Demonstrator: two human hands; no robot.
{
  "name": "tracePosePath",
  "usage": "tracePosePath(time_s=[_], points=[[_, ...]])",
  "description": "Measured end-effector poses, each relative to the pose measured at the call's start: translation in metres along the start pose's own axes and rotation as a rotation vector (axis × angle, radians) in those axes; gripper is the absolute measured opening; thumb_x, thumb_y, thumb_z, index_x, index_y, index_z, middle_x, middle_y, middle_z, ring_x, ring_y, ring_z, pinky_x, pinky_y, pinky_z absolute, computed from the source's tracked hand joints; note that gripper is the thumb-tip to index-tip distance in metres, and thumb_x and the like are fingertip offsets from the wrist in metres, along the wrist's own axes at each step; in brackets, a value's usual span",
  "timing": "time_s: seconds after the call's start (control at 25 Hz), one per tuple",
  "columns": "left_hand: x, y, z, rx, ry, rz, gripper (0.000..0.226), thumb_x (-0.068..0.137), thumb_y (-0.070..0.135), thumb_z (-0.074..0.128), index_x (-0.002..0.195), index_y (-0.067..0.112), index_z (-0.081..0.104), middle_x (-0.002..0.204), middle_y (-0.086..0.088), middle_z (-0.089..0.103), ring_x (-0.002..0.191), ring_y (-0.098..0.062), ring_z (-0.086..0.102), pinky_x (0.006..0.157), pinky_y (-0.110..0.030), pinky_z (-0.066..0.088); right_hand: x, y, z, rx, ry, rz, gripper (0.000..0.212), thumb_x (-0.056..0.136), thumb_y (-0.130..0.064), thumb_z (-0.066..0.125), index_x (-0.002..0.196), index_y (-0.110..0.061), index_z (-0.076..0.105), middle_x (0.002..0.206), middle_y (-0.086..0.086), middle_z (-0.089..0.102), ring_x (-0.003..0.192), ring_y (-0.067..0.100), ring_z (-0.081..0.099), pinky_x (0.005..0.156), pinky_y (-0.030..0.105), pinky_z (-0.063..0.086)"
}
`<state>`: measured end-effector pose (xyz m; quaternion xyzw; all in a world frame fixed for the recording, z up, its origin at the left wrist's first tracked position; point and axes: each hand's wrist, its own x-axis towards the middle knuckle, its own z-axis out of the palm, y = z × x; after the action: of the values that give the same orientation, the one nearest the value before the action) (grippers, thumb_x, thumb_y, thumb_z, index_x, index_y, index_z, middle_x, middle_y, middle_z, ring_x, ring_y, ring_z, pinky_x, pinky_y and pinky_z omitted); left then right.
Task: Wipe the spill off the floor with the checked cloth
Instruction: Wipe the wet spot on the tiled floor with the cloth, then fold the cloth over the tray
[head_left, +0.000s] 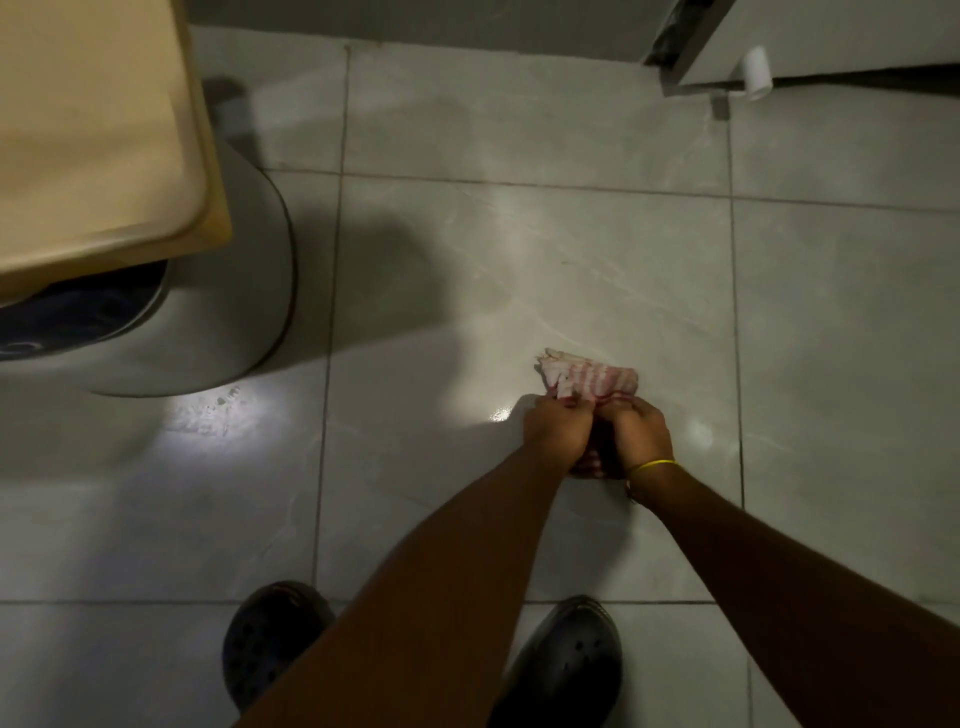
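Note:
A red-and-white checked cloth (592, 380) lies bunched on the pale floor tiles (519, 270), right of centre. My left hand (557, 431) and my right hand (641, 434) sit side by side, both closed on the near end of the cloth and pressing it to the floor. A yellow band circles my right wrist. A small wet glint (500, 414) shines on the tile just left of my left hand. Further left, a patch of droplets (208, 415) glistens in a bright spot of light.
A round grey base (218, 322) of a table stands at the left under a beige tabletop (93, 130). A white cabinet with a small white roller (756, 73) is at the top right. My two dark clogs (275, 639) stand at the bottom edge.

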<state>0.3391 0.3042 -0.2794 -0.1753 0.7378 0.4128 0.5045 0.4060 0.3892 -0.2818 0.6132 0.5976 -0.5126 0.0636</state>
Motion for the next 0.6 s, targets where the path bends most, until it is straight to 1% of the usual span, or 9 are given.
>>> tracePosePath(time_s=[0.04,0.08,0.16,0.24,0.32,0.4,0.44,0.52,0.6], points=[[-0.004,0.006,-0.008,-0.025,-0.029,-0.040,0.056,0.100,0.047,0.059,0.139,0.007,0.064,0.135,-0.018,0.070,0.125,-0.037,0.068,0.106,-0.044,0.055,-0.009,-0.014,-0.005,0.134,-0.054,0.029,0.015,0.094,-0.008,0.061,0.097,-0.009,0.075,0.105,0.025,0.080,0.096,0.046,0.077,0.082,0.057,0.067],[-0.011,0.014,-0.019,-0.101,-0.053,-0.069,0.057,0.101,0.050,0.056,0.139,0.009,0.066,0.130,-0.014,0.074,0.120,-0.032,0.072,0.101,-0.041,0.058,-0.019,-0.031,-0.009,0.231,-0.099,0.034,0.019,0.091,0.000,0.058,0.095,-0.008,0.075,0.099,0.023,0.080,0.089,0.044,0.079,0.072,0.053,0.069],[-0.030,0.035,-0.051,-0.352,-0.135,-0.093,0.048,0.104,0.047,0.055,0.132,0.011,0.071,0.104,-0.005,0.083,0.096,-0.022,0.080,0.081,-0.034,0.065,-0.046,-0.071,-0.017,0.283,-0.174,-0.007,0.025,0.087,0.008,0.054,0.093,-0.011,0.069,0.090,0.016,0.077,0.075,0.034,0.078,0.053,0.036,0.065],[-0.055,0.067,-0.086,-0.510,-0.151,-0.053,0.040,0.103,0.038,0.061,0.125,0.007,0.074,0.105,-0.012,0.082,0.096,-0.029,0.080,0.084,-0.041,0.066,-0.076,-0.117,-0.021,0.259,-0.236,-0.084,0.029,0.087,0.008,0.056,0.101,-0.016,0.063,0.091,0.012,0.076,0.076,0.029,0.076,0.050,0.030,0.061],[-0.086,0.107,-0.127,-0.589,-0.101,0.089,0.025,0.102,0.024,0.065,0.117,0.006,0.074,0.114,-0.020,0.080,0.100,-0.034,0.079,0.081,-0.040,0.066,-0.110,-0.170,-0.016,0.257,-0.272,-0.151,0.045,0.088,0.009,0.057,0.119,-0.024,0.056,0.099,0.011,0.075,0.076,0.023,0.076,0.052,0.030,0.060],[-0.119,0.150,-0.173,-0.567,0.019,0.270,0.016,0.099,0.015,0.067,0.113,0.009,0.073,0.108,-0.016,0.081,0.093,-0.032,0.080,0.068,-0.033,0.066,-0.142,-0.222,-0.004,0.244,-0.303,-0.277,0.064,0.087,0.012,0.058,0.131,-0.033,0.047,0.105,0.011,0.075,0.080,0.020,0.077,0.059,0.034,0.062],[-0.136,0.172,-0.199,-0.494,0.101,0.354,0.018,0.098,0.016,0.068,0.115,0.009,0.072,0.105,-0.011,0.081,0.091,-0.030,0.079,0.068,-0.032,0.065,-0.159,-0.249,0.004,0.212,-0.322,-0.359,0.073,0.085,0.013,0.060,0.136,-0.038,0.043,0.109,0.011,0.073,0.085,0.021,0.076,0.066,0.038,0.064],[-0.165,0.207,-0.260,-0.289,0.251,0.518,0.021,0.099,0.020,0.067,0.118,0.010,0.069,0.107,-0.006,0.077,0.095,-0.025,0.075,0.080,-0.036,0.064,-0.194,-0.298,0.027,0.103,-0.350,-0.531,0.084,0.079,0.010,0.063,0.143,-0.041,0.040,0.117,0.005,0.068,0.096,0.019,0.072,0.083,0.044,0.064],[-0.185,0.228,-0.318,-0.112,0.380,0.595,0.027,0.100,0.023,0.062,0.125,0.012,0.066,0.119,-0.007,0.073,0.106,-0.026,0.070,0.094,-0.039,0.058,-0.225,-0.337,0.056,-0.022,-0.372,-0.682,0.085,0.076,0.006,0.067,0.148,-0.033,0.044,0.126,-0.014,0.062,0.102,0.000,0.068,0.095,0.038,0.059]])
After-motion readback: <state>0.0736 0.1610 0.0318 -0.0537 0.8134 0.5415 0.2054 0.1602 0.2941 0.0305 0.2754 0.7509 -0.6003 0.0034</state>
